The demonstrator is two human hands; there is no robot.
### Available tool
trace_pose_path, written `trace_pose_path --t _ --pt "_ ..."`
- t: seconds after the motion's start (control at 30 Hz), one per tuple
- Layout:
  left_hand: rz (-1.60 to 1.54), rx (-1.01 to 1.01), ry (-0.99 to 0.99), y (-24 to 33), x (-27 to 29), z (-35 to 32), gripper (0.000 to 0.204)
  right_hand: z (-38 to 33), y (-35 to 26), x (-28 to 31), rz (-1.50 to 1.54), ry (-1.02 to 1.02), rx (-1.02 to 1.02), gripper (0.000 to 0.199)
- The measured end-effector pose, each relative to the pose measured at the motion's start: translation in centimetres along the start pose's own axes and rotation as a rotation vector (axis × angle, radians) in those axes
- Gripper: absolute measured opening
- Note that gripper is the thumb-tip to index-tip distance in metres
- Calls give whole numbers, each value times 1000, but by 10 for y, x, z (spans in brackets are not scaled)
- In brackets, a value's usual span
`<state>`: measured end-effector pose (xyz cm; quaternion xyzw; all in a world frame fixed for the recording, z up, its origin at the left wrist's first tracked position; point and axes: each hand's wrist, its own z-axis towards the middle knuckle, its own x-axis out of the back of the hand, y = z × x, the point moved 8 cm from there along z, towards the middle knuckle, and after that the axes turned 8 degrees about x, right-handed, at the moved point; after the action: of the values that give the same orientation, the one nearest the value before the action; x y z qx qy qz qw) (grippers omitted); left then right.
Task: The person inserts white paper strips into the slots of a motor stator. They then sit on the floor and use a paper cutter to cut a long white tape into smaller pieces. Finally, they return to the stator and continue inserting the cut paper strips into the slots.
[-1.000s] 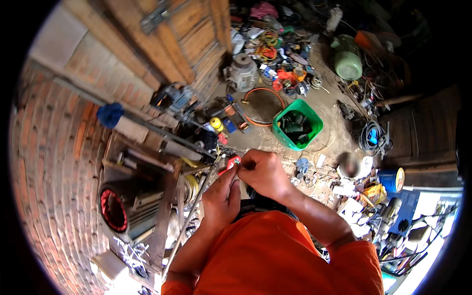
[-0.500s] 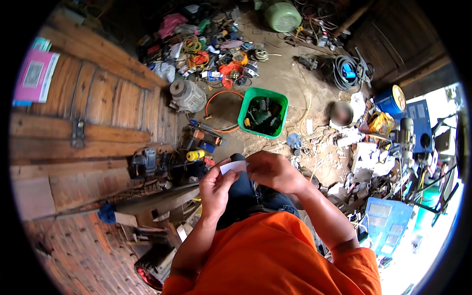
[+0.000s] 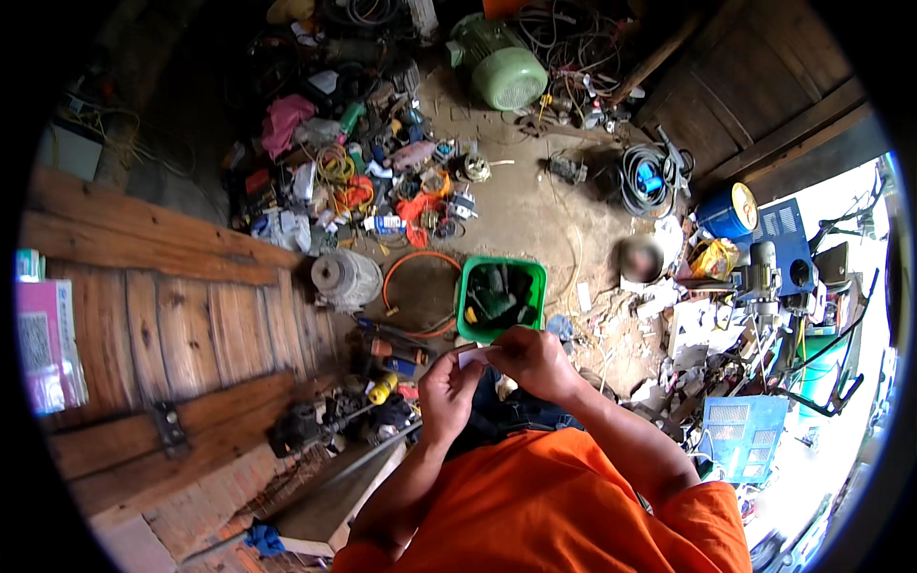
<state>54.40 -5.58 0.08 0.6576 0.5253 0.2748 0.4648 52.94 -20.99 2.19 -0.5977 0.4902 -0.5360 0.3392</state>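
A small white slip of paper (image 3: 472,357) is pinched between the thumb and fingers of my left hand (image 3: 445,396). My right hand (image 3: 537,365) is closed at the right end of the slip, its fingertips bunched together on it. Both hands meet in front of my orange shirt, over my dark trousers. Just beyond them stands a green square bucket (image 3: 543,291) with dark pieces inside. Whether anything small lies on the paper, I cannot make out.
A grey motor (image 3: 346,280) and an orange hose (image 3: 390,271) lie left of the bucket. A wooden door (image 3: 205,334) stands at left. Tools and wires cover the floor at far left; a green motor (image 3: 506,76) sits at the back. Scrap and a blue panel (image 3: 743,437) are at right.
My right hand has come in lower and closer to the left, onto the paper's right end. The view has tilted up, showing more of the far floor.
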Motion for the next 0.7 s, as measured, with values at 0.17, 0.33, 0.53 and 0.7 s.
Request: trace_pose_path --t 0.17,0.33,0.53,0.7 --pt "143 -66 42 56 10 42 14 53 -38 9 -102 3 -7 27" --pt "148 -44 86 81 4 91 15 109 -38 27 -166 1 1 31" --pt "106 -95 64 93 -30 193 19 208 -10 70 -84 -50 -44 32" --pt "433 -123 248 131 -66 310 19 327 25 124 25 -143 -120 33"
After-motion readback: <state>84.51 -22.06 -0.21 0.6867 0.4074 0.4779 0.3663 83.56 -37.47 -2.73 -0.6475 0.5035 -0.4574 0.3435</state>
